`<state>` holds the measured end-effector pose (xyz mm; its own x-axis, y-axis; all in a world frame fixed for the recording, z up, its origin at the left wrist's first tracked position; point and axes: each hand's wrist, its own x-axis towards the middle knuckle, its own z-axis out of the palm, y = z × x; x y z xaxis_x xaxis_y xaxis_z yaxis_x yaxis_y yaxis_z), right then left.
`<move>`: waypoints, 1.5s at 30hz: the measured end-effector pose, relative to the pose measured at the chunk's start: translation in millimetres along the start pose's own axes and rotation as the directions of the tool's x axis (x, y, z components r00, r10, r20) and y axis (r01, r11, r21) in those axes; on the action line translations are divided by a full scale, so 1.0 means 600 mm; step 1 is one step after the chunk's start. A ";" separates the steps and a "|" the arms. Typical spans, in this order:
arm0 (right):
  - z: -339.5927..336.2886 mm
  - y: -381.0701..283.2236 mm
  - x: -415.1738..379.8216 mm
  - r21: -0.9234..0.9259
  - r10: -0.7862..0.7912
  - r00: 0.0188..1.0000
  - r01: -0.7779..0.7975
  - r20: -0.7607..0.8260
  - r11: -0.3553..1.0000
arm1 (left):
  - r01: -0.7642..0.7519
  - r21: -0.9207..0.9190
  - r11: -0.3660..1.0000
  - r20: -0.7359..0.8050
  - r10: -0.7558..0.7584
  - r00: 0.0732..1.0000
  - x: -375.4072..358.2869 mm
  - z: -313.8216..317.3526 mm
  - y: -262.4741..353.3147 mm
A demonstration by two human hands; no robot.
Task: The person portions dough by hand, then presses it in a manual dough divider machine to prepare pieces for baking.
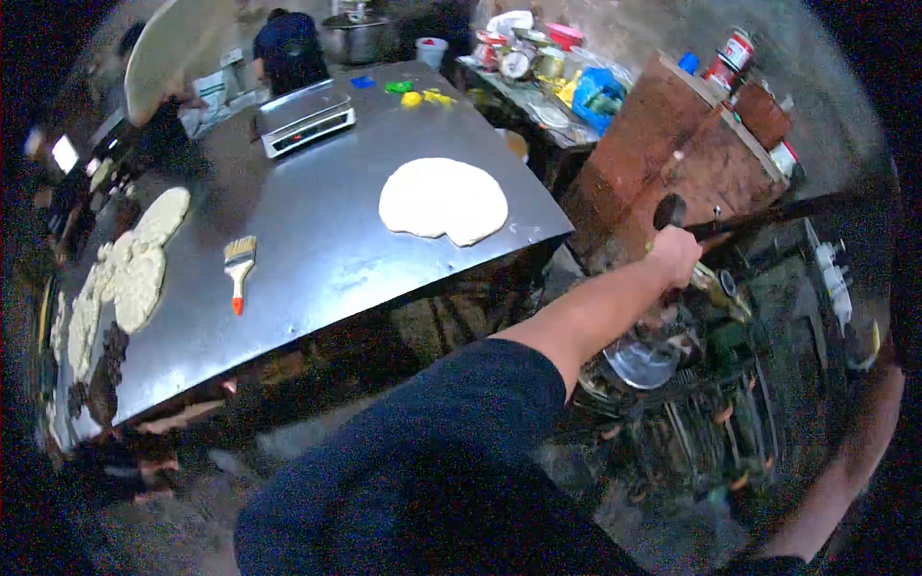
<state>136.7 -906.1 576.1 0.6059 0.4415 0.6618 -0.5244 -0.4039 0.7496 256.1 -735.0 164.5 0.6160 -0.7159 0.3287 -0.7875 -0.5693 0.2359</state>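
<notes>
My left hand (pixel 677 255) reaches out to the right, its fingers closed around something I cannot make out. Just above that hand is a dark rounded knob (pixel 669 211), with a long dark bar (pixel 768 216) running off to the right. Below the hand, a yellowish and metal piece (pixel 715 286) shows above dark machinery with a shiny round metal part (pixel 642 363). My right forearm (pixel 855 461) rises along the right edge; the hand at its end is lost in the dark rim, so its fingers cannot be made out.
On the metal table (pixel 317 230) lie a flat dough sheet (pixel 442 200), a brush (pixel 239 269), a digital scale (pixel 309 123) and more dough (pixel 139 278). A brown cabinet (pixel 663 144) stands beyond my left hand. People (pixel 290 48) are at the back; someone lifts a large dough sheet (pixel 178 48).
</notes>
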 end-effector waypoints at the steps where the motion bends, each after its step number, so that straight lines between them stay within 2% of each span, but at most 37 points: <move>1: -0.062 0.002 -0.026 0.028 0.051 0.992 -0.055 0.118 0.998 | 0.002 -0.008 1.000 -0.022 -0.002 1.000 0.001 0.009 -0.007; 3: -0.206 -0.005 -0.073 0.063 0.162 0.915 -0.198 0.370 0.978 | 0.002 -0.040 0.999 -0.028 -0.003 1.000 -0.002 0.013 -0.006; 4: -0.284 -0.015 -0.083 0.015 0.175 0.898 -0.197 0.404 0.980 | 0.001 -0.058 0.998 -0.013 -0.002 1.000 -0.011 0.006 -0.009; 5: -0.357 -0.028 -0.090 0.071 0.083 0.707 -0.186 0.702 0.980 | -0.005 -0.038 0.999 -0.044 0.004 0.999 -0.017 0.005 -0.011; 6: -0.405 -0.025 -0.113 0.126 -0.024 0.419 -0.217 0.908 0.968 | -0.014 -0.018 1.000 -0.071 0.012 0.997 -0.019 0.013 -0.011; 7: -0.426 -0.013 -0.159 0.078 0.010 0.364 -0.228 0.931 0.971 | -0.030 -0.010 0.999 -0.079 0.030 0.996 -0.013 0.023 -0.016; 8: -0.432 -0.011 -0.218 0.129 -0.065 0.210 -0.309 0.976 0.942 | -0.057 0.003 0.998 -0.055 0.057 0.997 -0.015 0.025 -0.021; 9: -0.437 -0.013 -0.295 0.159 -0.147 0.061 -0.410 0.987 0.898 | -0.052 -0.005 0.999 0.031 0.052 0.998 -0.010 0.023 -0.024; 10: -0.450 -0.020 -0.381 0.165 -0.236 -0.074 -0.517 0.969 0.840 | -0.116 0.015 0.993 0.031 0.116 0.993 -0.014 0.027 -0.033; 11: -0.469 -0.046 -0.517 0.101 -0.162 -0.008 -0.751 0.987 0.652 | -0.103 -0.005 0.995 0.032 0.103 0.994 -0.021 0.019 -0.031; 13: -0.548 -0.151 -0.679 0.052 -0.020 0.049 -0.879 0.999 0.473 | -0.049 -0.022 0.999 0.136 0.051 0.989 -0.018 0.009 -0.026; 14: -0.582 -0.195 -0.680 0.048 -0.003 0.056 -0.834 0.998 0.550 | -0.023 -0.043 0.999 0.152 0.030 0.988 -0.025 0.006 -0.024; 15: -0.595 -0.191 -0.661 0.008 0.030 0.030 -0.831 0.999 0.556 | 0.018 -0.072 0.997 0.167 -0.006 0.986 -0.038 -0.007 -0.019; 17: -0.598 -0.183 -0.610 0.076 0.081 0.126 -0.888 0.989 0.453 | 0.108 -0.113 0.988 0.243 -0.078 0.967 -0.045 -0.035 -0.006; 18: -0.580 -0.176 -0.550 -0.051 -0.071 -0.108 -0.831 0.992 0.553 | 0.105 -0.103 0.989 0.216 -0.080 0.973 -0.035 -0.032 -0.007; 21: -0.569 -0.165 -0.501 -0.155 -0.096 -0.241 -0.832 0.966 0.533 | 0.147 -0.081 0.986 0.106 -0.138 0.985 0.018 -0.004 -0.039; 22: -0.574 -0.164 -0.500 -0.011 -0.056 -0.052 -0.820 0.997 0.572 | 0.133 -0.079 0.988 0.186 -0.117 0.976 0.037 -0.009 -0.058; 23: -0.580 -0.165 -0.506 0.132 -0.031 0.143 -0.780 0.989 0.611 | 0.101 -0.040 0.994 0.169 -0.093 0.981 0.047 -0.006 -0.067; 26: -0.621 -0.228 -0.625 -0.005 0.009 0.000 -0.845 1.000 0.534 | 0.133 0.049 0.990 0.115 -0.138 0.984 0.046 0.007 -0.061; 27: -0.636 -0.289 -0.683 -0.155 -0.053 -0.186 -0.922 0.981 0.355 | 0.153 0.086 0.984 0.167 -0.166 0.972 0.030 -0.005 -0.069; 28: -0.654 -0.354 -0.739 -0.048 -0.026 -0.060 -0.945 0.998 0.324 | -0.027 0.090 0.996 0.128 0.015 0.992 0.049 0.046 -0.133; 29: -0.668 -0.418 -0.799 0.063 0.002 0.067 -0.951 0.998 0.303 | -0.372 0.288 0.882 0.113 0.355 0.928 0.078 0.106 -0.212; 30: -0.669 -0.457 -0.838 -0.088 -0.083 -0.130 -0.918 0.988 0.388 | -0.295 0.290 0.911 0.238 0.230 0.944 0.072 0.087 -0.184; 31: -0.673 -0.464 -0.834 -0.190 -0.088 -0.259 -0.864 0.962 0.465 | -0.269 0.305 0.914 0.233 0.202 0.951 0.069 0.091 -0.167; 32: -0.680 -0.438 -0.797 -0.002 0.069 0.022 -0.946 0.997 0.323 | -0.243 0.320 0.916 0.227 0.175 0.958 0.064 0.092 -0.152; 33: -0.694 -0.444 -0.804 0.092 0.158 0.152 -0.938 0.976 0.333 | -0.217 0.335 0.917 0.222 0.147 0.964 0.055 0.091 -0.139; 34: -0.705 -0.456 -0.792 -0.028 0.120 0.032 -0.885 0.992 0.464 | -0.179 0.238 0.955 0.161 0.143 0.977 0.030 0.066 -0.141; 36: -0.730 -0.461 -0.745 -0.053 0.184 0.024 -0.914 0.983 0.402 | -0.054 0.211 0.976 0.111 0.031 0.993 0.003 0.038 -0.155; 37: -0.743 -0.434 -0.715 -0.093 0.069 -0.079 -0.967 0.995 0.237 | 0.008 0.193 0.981 0.085 -0.025 0.996 -0.013 0.021 -0.162; 38: -0.751 -0.383 -0.683 -0.136 -0.073 -0.144 -0.985 0.987 0.107 | 0.043 0.080 0.996 0.096 -0.051 0.994 -0.033 -0.016 -0.141; 39: -0.752 -0.331 -0.630 -0.004 -0.103 -0.012 -0.997 0.995 0.079 | 0.129 0.086 0.988 0.098 -0.137 0.986 -0.048 -0.042 -0.120; 40: -0.741 -0.288 -0.580 -0.082 -0.151 -0.106 -0.984 0.983 0.156 | 0.111 0.063 0.992 0.086 -0.116 0.989 -0.054 -0.058 -0.116; 41: -0.736 -0.274 -0.598 0.264 -0.016 0.298 -0.817 0.954 0.513 | 0.146 0.054 0.988 0.075 -0.150 0.986 -0.053 -0.061 -0.114; 42: -0.709 -0.242 -0.562 0.240 -0.114 0.212 -0.807 0.971 0.540 | 0.175 0.060 0.983 0.070 -0.179 0.981 -0.041 -0.072 -0.109; 43: -0.741 -0.260 -0.563 0.206 -0.202 0.107 -0.795 0.973 0.571 | 0.190 0.053 0.980 0.086 -0.194 0.977 -0.097 -0.052 -0.111; 44: -0.731 -0.280 -0.574 0.111 -0.196 -0.005 -0.808 0.981 0.578 | 0.213 0.046 0.976 0.113 -0.217 0.970 -0.100 -0.042 -0.107; 45: -0.718 -0.287 -0.561 0.077 -0.204 -0.041 -0.839 0.978 0.538 | 0.216 0.045 0.975 0.112 -0.220 0.969 -0.072 -0.074 -0.116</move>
<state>-234.7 -640.0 230.3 0.6672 -0.7196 -0.1926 -0.7447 -0.6496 -0.1528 283.5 -646.5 174.5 0.7723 -0.6137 0.1642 -0.6340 -0.7284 0.2599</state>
